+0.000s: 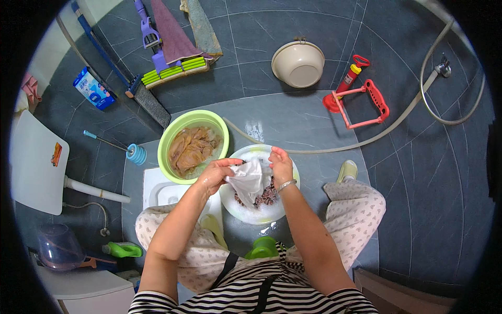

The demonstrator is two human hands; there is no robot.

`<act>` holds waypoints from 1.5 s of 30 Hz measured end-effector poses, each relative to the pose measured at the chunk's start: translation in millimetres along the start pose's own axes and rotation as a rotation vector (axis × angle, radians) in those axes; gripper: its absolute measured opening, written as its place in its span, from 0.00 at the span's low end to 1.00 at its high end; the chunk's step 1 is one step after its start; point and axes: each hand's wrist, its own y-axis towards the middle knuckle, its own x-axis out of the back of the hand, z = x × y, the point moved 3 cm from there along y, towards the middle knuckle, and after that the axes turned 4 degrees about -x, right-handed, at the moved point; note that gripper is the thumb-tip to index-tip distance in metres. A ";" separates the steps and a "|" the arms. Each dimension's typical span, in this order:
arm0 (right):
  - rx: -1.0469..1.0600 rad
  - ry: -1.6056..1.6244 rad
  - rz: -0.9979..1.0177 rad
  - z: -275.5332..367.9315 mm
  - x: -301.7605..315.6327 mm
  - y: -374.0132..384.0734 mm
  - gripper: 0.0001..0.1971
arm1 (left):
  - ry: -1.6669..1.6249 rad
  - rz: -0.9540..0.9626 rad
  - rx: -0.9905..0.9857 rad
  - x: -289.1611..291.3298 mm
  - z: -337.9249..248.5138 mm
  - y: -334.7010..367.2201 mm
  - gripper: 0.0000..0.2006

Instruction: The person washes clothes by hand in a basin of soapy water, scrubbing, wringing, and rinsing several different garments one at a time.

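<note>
A white cloth (pixel 248 179) hangs above a round basin (pixel 228 201) of suds, its upper left edge pinched in my left hand (pixel 213 175). My right hand (pixel 282 166), with a bracelet at the wrist, is raised just right of the cloth. Its fingers are loosely bent and apart, and I see nothing held in them. Dark patterned wet fabric (pixel 267 197) lies in the foam under the cloth. Left of this basin, a green basin (pixel 224 131) holds brown cloth (pixel 191 149) soaking in sudsy water.
A hose (pixel 334 150) runs across the tiled floor behind the basins. The green basin stands by a white squat toilet (pixel 151 188). A red plunger pump (pixel 346 83) and a red frame (pixel 384 102) stand at the right wall. Mops (pixel 175 73) and a beige basin (pixel 298 65) hang on the far wall.
</note>
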 end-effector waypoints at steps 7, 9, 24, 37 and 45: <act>-0.130 -0.164 0.629 -39.3 -30.3 -72.3 0.04 | -0.322 -0.073 -0.069 -7.6 19.4 6.7 0.17; -0.215 -0.245 0.699 -45.6 -42.6 -84.9 0.05 | -0.359 -0.095 -0.078 -10.1 23.0 5.2 0.18; -0.134 0.256 -0.080 -53.7 -29.6 -40.5 0.08 | 1.005 -0.193 -0.631 -29.9 20.2 -11.7 0.12; -0.354 0.688 0.415 -67.4 -30.6 -2.5 0.20 | 0.792 -0.113 -0.740 -40.0 13.2 -14.3 0.12; -0.345 0.660 0.356 -106.2 -8.6 7.7 0.22 | 0.736 0.092 -0.518 -47.2 34.6 -2.7 0.09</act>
